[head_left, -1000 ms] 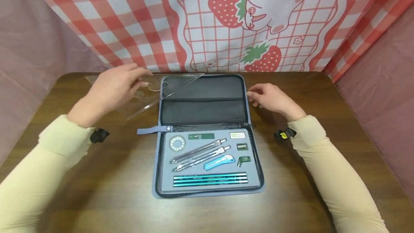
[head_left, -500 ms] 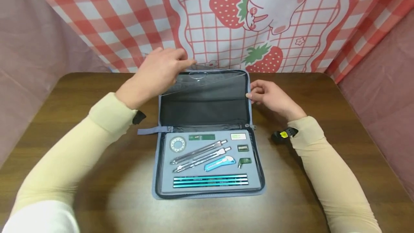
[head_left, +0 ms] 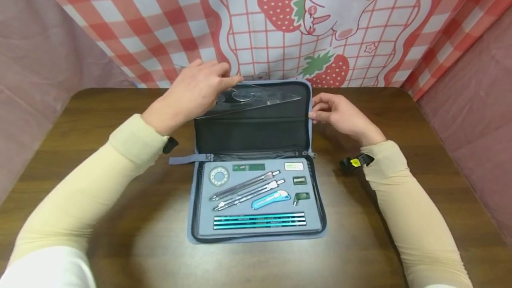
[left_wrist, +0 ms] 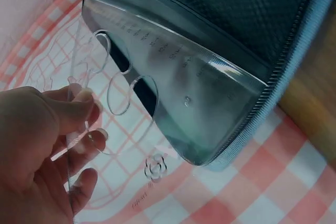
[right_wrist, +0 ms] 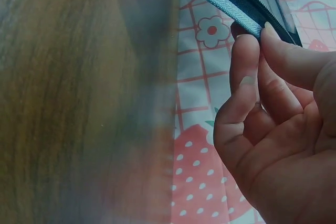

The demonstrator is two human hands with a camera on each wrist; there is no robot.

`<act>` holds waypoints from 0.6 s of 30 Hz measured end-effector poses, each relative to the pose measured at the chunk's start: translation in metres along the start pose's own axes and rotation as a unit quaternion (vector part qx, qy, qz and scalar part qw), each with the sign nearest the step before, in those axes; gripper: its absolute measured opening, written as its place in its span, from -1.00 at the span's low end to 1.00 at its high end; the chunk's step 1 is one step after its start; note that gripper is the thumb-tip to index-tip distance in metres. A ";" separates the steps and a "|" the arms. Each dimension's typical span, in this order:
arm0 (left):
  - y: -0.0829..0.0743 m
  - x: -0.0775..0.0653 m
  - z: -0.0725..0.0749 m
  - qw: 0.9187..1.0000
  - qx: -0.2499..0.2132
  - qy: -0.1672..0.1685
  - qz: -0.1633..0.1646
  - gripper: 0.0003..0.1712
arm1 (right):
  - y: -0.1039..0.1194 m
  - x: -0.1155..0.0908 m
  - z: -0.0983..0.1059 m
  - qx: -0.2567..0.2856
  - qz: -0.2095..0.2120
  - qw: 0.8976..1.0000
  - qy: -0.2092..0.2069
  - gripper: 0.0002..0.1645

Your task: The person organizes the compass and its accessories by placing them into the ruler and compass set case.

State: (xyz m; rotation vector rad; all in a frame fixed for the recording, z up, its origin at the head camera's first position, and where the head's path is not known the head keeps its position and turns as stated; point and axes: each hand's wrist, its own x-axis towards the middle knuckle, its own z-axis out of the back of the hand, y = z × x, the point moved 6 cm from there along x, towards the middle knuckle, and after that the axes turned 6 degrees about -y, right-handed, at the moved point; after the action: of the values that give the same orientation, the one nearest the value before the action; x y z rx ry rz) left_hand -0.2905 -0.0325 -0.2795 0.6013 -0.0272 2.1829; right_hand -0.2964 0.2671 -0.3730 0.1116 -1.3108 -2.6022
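My left hand (head_left: 196, 90) pinches a clear plastic set square (left_wrist: 173, 72) by its edge, between thumb and fingers. The set square has curved cut-outs and printed markings, and it lies across the dark inner side of the raised lid. With thumb and forefinger, my right hand (head_left: 340, 114) pinches the lid's zipped right edge (right_wrist: 247, 22). The blue zip case (head_left: 256, 238) lies unfolded on the table. Its grey tray carries several teal pencils (head_left: 260, 221), a blue cutter (head_left: 271, 199), two metal compass-like tools (head_left: 246, 186) and a round white-ringed disc (head_left: 219, 176).
A white eraser (head_left: 294, 166), a dark sharpener (head_left: 299, 181) and small green pieces also sit in the tray. A fabric strap (head_left: 186, 160) sticks out left of the case. Behind the wooden table (head_left: 132, 243) hangs a red-checked cloth (head_left: 168, 21).
My left hand has carried the set square rightward from the left side to over the lid. My right hand and the lid's top edge have risen slightly.
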 end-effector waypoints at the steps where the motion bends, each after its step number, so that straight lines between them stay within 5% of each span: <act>1: 0.000 -0.001 0.000 1.000 0.004 0.004 -0.001 -0.51 | 0.001 0.000 0.001 -0.001 0.002 1.000 0.000 -0.73; 10: -0.014 0.005 0.002 0.998 0.045 0.015 -0.029 -0.48 | 0.001 -0.002 0.003 -0.009 0.002 1.000 -0.001 -0.76; 18: -0.029 0.013 -0.010 0.998 0.000 0.026 -0.050 -0.52 | 0.005 -0.002 0.006 -0.009 0.027 1.000 0.002 -0.85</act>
State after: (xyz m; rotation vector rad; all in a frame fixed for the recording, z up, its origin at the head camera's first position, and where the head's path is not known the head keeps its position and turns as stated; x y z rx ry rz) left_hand -0.2799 -0.0027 -0.2883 0.5347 0.0297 2.1005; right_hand -0.2943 0.2699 -0.3658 0.0777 -1.2703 -2.5661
